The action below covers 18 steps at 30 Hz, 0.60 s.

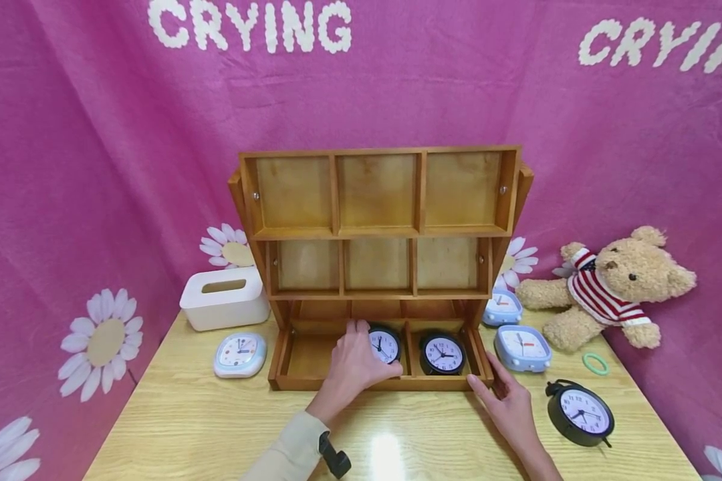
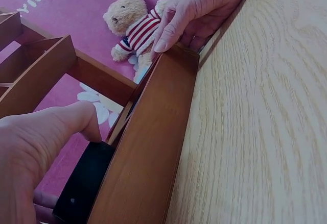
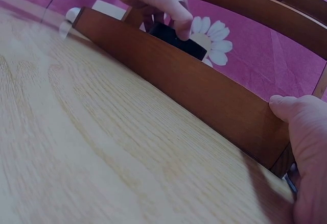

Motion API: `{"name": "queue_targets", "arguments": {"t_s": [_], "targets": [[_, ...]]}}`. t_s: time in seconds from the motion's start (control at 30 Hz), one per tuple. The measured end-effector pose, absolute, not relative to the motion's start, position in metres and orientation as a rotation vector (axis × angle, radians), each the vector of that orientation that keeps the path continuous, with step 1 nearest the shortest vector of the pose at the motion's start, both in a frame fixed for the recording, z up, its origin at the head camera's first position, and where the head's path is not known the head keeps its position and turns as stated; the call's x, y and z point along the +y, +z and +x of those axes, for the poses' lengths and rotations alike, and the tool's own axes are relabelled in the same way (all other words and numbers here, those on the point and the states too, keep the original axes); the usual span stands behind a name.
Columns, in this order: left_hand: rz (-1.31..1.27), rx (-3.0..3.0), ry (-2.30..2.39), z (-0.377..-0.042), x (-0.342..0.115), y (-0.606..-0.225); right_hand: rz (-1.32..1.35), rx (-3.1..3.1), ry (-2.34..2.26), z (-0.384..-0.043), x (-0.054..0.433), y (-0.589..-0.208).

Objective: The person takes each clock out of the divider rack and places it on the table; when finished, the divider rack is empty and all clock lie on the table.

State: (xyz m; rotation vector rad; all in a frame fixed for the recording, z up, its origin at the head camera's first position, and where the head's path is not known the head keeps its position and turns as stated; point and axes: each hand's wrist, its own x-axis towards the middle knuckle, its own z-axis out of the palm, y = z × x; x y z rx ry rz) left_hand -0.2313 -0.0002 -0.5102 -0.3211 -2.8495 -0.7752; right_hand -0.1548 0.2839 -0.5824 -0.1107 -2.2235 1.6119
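Note:
My left hand grips a round black alarm clock by its rim, at the bottom middle compartment of a wooden shelf rack. Seen from the left wrist, that clock's black side stands partly above the front board, between thumb and fingers. A second black alarm clock sits in the bottom right compartment, face up. My right hand holds the rack's lower right front corner, thumb on the front board and fingers round the side, as the right wrist view also shows.
Left of the rack are a white tissue box and a pale blue-and-white clock. On the right lie two blue clocks, a black alarm clock, a green ring and a teddy bear. A pink curtain hangs behind.

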Motion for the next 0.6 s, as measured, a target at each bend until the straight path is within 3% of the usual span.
{"name": "queue_targets", "arguments": {"t_s": [0.6], "targets": [[-0.231, -2.808, -1.117, -0.224, 0.001, -0.494, -0.108, -2.234, 1.596, -0.155, 0.287, -0.586]]}}
